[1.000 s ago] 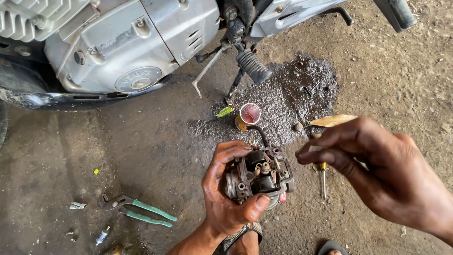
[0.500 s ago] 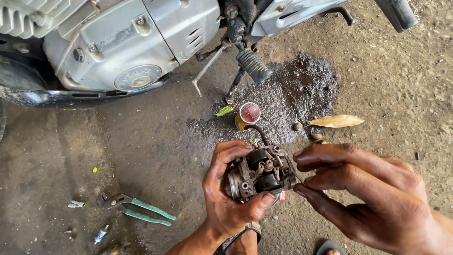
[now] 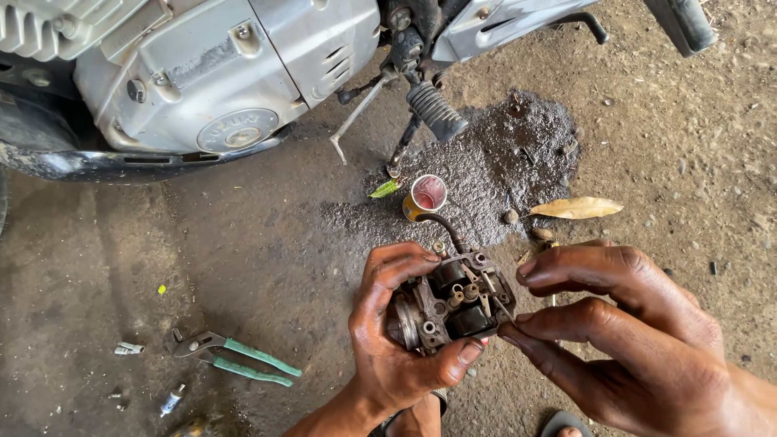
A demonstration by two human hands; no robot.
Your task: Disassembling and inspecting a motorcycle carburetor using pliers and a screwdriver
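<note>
Grimy metal, that's the carburettor body (image 3: 452,303), sitting low in the middle of the view, and the left hand (image 3: 396,340) is cupping it from below and behind, fingers curling over the top edge and thumb pressing the lower front corner, so the open side with its small brass jets is facing up where it can be seen and reached. The right hand (image 3: 623,340) is coming in from the right with thumb and forefinger pressed close together at the body's right edge, looking like they're pinching a thin pin or needle there, though it's too fine to say for sure. A short black hose (image 3: 441,226) is curling up off the top of the body. Just beyond it a small cup with reddish liquid (image 3: 426,196) is standing on a dark wet patch (image 3: 486,178) of the dirt floor, with a dry leaf (image 3: 576,208) lying nearby. Green-handled pliers (image 3: 235,360) are lying well off to the left. A motorcycle engine (image 3: 194,73) is filling the top left, cut off by the frame, with a footpeg (image 3: 435,109) hanging beside it. Both forearms are mostly out of view, and a sandal tip (image 3: 564,422) is barely peeking in at the bottom.
</note>
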